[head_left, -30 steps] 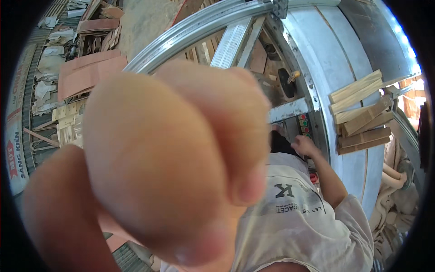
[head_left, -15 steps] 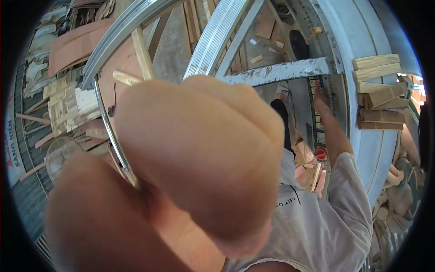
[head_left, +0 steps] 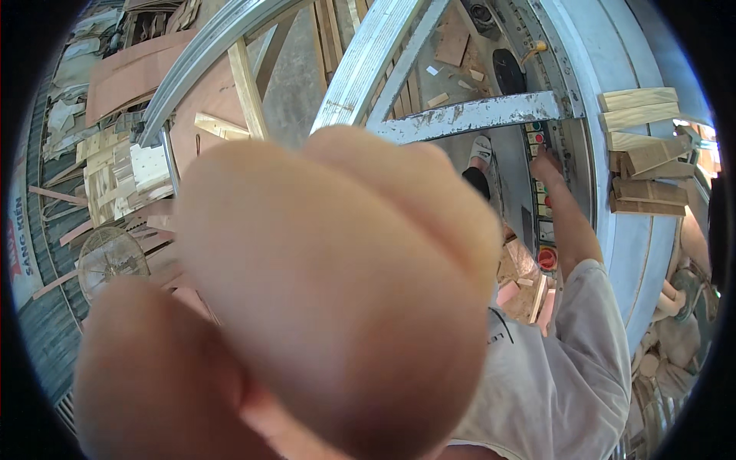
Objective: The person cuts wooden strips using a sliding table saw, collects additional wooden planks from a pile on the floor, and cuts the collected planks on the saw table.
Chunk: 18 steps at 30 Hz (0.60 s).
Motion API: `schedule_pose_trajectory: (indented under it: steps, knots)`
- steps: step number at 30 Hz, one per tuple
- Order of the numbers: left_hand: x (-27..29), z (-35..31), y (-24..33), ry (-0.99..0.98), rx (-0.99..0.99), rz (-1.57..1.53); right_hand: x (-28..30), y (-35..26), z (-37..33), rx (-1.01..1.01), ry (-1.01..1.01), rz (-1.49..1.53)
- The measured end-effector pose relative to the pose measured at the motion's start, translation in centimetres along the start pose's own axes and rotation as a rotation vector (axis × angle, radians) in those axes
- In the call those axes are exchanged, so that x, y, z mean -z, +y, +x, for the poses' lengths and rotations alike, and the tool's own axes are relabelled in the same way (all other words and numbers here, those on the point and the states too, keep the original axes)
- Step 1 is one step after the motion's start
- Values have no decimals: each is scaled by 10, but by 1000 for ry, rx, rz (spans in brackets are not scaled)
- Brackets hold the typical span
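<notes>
My left hand (head_left: 330,284) is very close and blurred, filling the middle and lower left. Its fingers look curled in; whatever they may hold is hidden. Reaching up from the lower right, my right hand (head_left: 546,165) is at a narrow control panel (head_left: 539,192) on the machine's side. Its index finger stretches to the buttons, close below a red button (head_left: 539,139); whether it presses one cannot be made out. A larger red knob (head_left: 547,258) sits lower on the panel.
A worn metal arm (head_left: 475,116) spans above the panel, joining ribbed metal rails (head_left: 368,65). Short wood blocks (head_left: 640,119) are stacked on the machine's pale top (head_left: 613,253). Boards and wood scraps (head_left: 107,180) lie at left, near a round fan (head_left: 111,261).
My left hand has come closer and covers more of the view, including most of a shiny metal rod. My right hand stays at the panel; the view has shifted slightly.
</notes>
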<state>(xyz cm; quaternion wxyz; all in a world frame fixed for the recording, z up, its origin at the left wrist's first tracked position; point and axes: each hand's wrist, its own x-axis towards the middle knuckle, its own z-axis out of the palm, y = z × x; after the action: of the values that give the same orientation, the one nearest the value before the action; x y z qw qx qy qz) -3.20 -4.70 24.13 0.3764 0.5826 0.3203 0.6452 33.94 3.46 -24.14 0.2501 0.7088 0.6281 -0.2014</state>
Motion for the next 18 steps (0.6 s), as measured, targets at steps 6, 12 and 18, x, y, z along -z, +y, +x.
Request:
schedule_pose_trajectory:
  steps: [6,12,18]
  knots:
    - [-11,10,19,-14,-72,-73,-23,29,-109,256,-78,404]
    - [-74,25,-39,42,-53,-286,51,57,-278,142,48,1262]
    - [-163,59,-151,-159,413,107,120,178,-283,-444,478,1751]
